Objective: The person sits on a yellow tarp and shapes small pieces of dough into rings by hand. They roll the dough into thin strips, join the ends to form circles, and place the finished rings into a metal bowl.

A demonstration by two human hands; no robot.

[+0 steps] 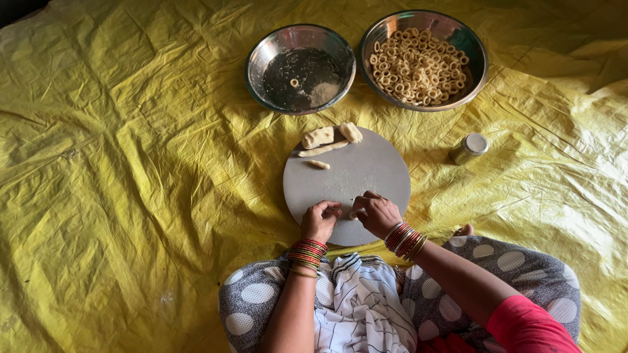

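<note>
A round grey board [366,173] lies on the yellow sheet in front of me. My left hand [320,219] and my right hand [376,213] meet at its near edge, fingers pinched around a small piece of pale dough [353,214] between them. At the board's far edge lie two dough lumps [318,136] [350,132], a thin rolled strip [322,150] and a short bit [319,164]. Both wrists wear red and gold bangles.
Two steel bowls stand beyond the board: the left bowl [267,49] holds one dough ring and some residue, the right bowl [476,46] is full of several dough rings. A small steel cup [469,148] lies right of the board. A crumpled yellow sheet [131,183] covers the floor.
</note>
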